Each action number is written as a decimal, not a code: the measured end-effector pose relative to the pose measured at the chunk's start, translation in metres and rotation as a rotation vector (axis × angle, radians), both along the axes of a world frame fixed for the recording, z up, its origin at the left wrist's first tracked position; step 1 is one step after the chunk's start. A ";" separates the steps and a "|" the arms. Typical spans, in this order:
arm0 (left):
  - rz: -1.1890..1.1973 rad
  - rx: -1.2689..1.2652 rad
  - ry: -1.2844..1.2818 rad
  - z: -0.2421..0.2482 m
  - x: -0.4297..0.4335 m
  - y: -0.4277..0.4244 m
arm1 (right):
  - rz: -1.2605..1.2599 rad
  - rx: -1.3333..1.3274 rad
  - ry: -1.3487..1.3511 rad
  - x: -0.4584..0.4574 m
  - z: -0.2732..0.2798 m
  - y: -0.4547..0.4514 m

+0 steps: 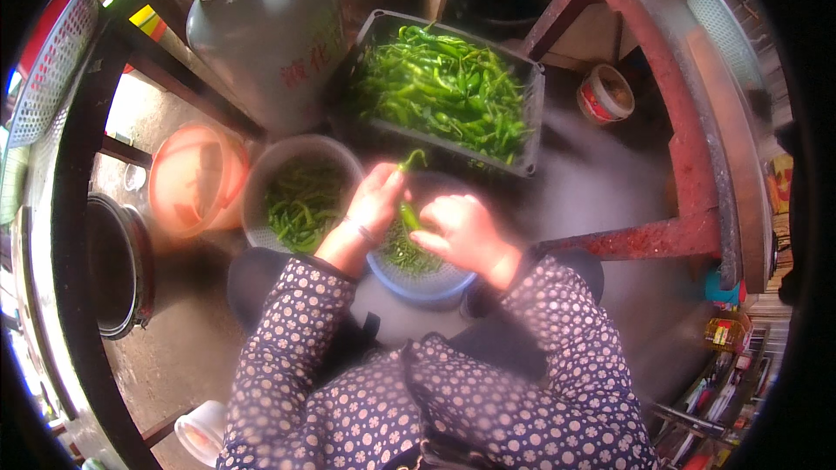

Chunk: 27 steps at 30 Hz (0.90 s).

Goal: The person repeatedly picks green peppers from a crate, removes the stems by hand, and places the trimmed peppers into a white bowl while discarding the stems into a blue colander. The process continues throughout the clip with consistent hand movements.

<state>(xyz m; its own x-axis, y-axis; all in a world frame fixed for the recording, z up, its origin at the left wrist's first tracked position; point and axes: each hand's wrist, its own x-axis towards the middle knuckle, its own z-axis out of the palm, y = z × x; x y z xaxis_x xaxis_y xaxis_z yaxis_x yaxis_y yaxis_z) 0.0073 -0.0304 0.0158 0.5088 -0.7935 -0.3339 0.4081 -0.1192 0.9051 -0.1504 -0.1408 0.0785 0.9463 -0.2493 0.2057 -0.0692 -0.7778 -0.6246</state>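
My left hand (375, 202) grips a green chili pepper (413, 159), its curved end poking out above the fingertips. A green pepper length (409, 215) runs between my two hands; whether it belongs to the same pepper I cannot tell. My right hand (460, 228) pinches its lower end between thumb and curled fingers. Below both hands is a blue-rimmed basin (418, 292) with small green stems and trimmings (408, 251), partly hidden by my hands. Left of it, a pale plastic colander (258, 176) contains green peppers (304, 209). Beyond my hands, a black crate (450, 143) is heaped with green peppers (450, 85).
A grey gas cylinder (268, 39) stands behind the colander. To the left are an orange bucket (196, 176) and a dark metal pot (114, 267). Red table framing (653, 238) bounds the right side, with a small tub (606, 94) on the floor behind it.
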 end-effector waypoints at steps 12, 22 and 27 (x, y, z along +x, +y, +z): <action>-0.326 -0.068 -0.632 0.013 -0.004 0.009 | -0.067 0.908 0.317 0.026 -0.016 -0.054; -0.418 -0.132 -0.697 0.026 0.000 0.020 | -0.063 1.168 0.434 0.023 -0.003 -0.047; -0.418 -0.141 -0.736 0.023 -0.004 0.021 | -0.172 1.184 0.392 0.022 -0.010 -0.035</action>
<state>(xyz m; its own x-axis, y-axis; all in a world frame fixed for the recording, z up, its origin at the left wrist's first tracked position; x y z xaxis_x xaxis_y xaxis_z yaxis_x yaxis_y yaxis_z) 0.0029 -0.0090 0.0392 0.2142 -0.9734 0.0820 -0.3411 0.0041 0.9400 -0.1283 -0.1753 0.0690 0.8304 -0.2143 -0.5144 -0.4516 0.2818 -0.8465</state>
